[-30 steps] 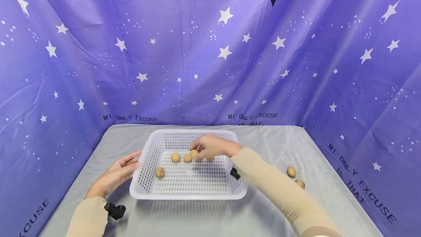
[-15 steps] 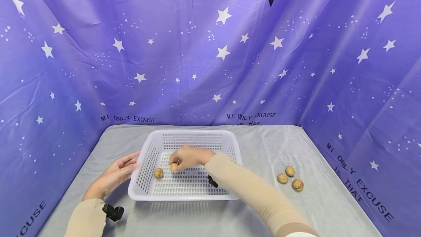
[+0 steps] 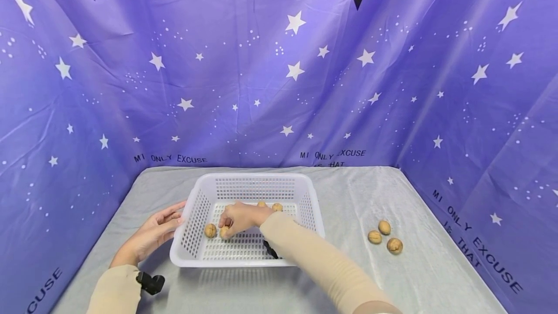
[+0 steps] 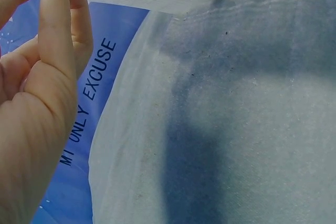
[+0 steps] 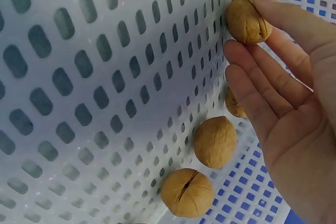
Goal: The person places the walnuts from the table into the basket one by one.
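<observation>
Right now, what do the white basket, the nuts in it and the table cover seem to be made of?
Basket: apparently moulded plastic, white and slightly glossy, with regular slots through walls and floor. Nuts, such as the one at the right hand's fingertips: natural walnut shell, tan, matt, wrinkled, with a seam showing on another. Table cover: probably woven cloth, grey, with soft creases and a faint sheen.

A white basket [image 3: 196, 212] sits on the grey table [image 3: 348, 275]. The right hand [image 3: 237, 217] reaches into it, fingers on a walnut [image 3: 224, 231] beside another walnut [image 3: 210, 230]. The left hand [image 3: 159, 229] rests against the basket's left wall. Three walnuts [image 3: 384, 236] lie on the table, well right.
</observation>
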Demonstrator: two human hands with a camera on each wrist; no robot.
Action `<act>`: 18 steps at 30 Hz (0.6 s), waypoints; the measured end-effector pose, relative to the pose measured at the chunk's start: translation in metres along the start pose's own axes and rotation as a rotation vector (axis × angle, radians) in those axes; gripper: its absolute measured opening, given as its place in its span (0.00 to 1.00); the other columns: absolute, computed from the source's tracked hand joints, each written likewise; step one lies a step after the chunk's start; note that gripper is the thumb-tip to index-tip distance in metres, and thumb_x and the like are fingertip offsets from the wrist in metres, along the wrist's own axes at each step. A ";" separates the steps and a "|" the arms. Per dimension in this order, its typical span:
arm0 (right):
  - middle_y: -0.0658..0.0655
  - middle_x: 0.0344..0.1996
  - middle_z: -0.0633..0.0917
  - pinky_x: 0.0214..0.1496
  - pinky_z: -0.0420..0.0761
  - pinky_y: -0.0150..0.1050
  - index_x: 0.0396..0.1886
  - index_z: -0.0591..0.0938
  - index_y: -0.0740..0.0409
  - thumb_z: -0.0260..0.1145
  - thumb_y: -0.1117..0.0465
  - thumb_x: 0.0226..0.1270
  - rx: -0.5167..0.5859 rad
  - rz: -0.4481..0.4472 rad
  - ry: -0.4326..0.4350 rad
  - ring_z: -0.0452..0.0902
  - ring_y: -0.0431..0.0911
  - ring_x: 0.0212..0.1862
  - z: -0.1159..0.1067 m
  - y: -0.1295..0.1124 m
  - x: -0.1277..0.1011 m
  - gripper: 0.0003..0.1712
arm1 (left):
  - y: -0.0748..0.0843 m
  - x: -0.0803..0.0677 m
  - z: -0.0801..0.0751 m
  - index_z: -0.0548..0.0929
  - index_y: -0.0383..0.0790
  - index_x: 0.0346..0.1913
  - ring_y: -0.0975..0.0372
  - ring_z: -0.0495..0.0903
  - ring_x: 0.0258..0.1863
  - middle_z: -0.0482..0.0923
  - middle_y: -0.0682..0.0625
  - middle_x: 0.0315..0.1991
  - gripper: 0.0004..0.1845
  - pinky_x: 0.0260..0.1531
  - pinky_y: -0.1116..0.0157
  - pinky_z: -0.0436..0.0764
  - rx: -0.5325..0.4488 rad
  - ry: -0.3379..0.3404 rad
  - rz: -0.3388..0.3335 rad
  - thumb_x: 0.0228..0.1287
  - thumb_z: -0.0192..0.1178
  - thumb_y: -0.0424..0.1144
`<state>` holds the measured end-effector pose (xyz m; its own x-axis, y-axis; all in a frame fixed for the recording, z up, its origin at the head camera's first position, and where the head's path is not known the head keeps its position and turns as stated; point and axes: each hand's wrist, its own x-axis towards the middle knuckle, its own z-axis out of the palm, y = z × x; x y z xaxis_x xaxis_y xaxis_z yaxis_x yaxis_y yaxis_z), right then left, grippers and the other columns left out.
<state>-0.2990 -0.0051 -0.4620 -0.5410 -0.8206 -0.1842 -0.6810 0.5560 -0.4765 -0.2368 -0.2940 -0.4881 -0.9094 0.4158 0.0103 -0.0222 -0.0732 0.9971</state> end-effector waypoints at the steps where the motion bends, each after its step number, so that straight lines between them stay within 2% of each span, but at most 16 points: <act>1: 0.44 0.44 0.82 0.46 0.75 0.22 0.52 0.86 0.54 0.74 0.56 0.63 0.000 0.007 0.000 0.76 0.32 0.44 0.000 0.001 -0.001 0.18 | 0.000 0.000 0.000 0.51 0.28 0.77 0.60 0.81 0.53 0.78 0.45 0.56 0.32 0.53 0.59 0.82 -0.001 0.000 0.001 0.77 0.50 0.28; 5: 0.43 0.45 0.79 0.47 0.74 0.23 0.53 0.85 0.51 0.74 0.53 0.64 -0.004 0.027 0.004 0.74 0.32 0.44 0.000 0.002 -0.004 0.19 | 0.000 0.000 0.000 0.51 0.28 0.77 0.59 0.81 0.53 0.78 0.44 0.57 0.32 0.53 0.59 0.82 -0.004 0.000 0.005 0.77 0.50 0.28; 12: 0.45 0.44 0.84 0.49 0.76 0.24 0.53 0.84 0.52 0.74 0.52 0.64 0.013 0.063 0.019 0.78 0.33 0.46 -0.008 -0.003 -0.010 0.20 | 0.000 -0.002 0.001 0.50 0.26 0.77 0.60 0.81 0.53 0.78 0.45 0.56 0.33 0.53 0.60 0.82 0.004 0.001 0.007 0.77 0.50 0.28; 18: 0.49 0.48 0.86 0.56 0.76 0.30 0.56 0.83 0.55 0.74 0.55 0.64 0.032 0.055 0.020 0.79 0.36 0.48 -0.025 -0.004 -0.020 0.22 | 0.002 -0.001 0.002 0.49 0.27 0.77 0.60 0.81 0.53 0.78 0.44 0.57 0.33 0.53 0.60 0.82 0.007 0.007 -0.004 0.77 0.51 0.28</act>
<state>-0.2974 0.0121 -0.4349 -0.5868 -0.7862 -0.1937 -0.6345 0.5951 -0.4932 -0.2347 -0.2925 -0.4859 -0.9120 0.4101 0.0058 -0.0231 -0.0656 0.9976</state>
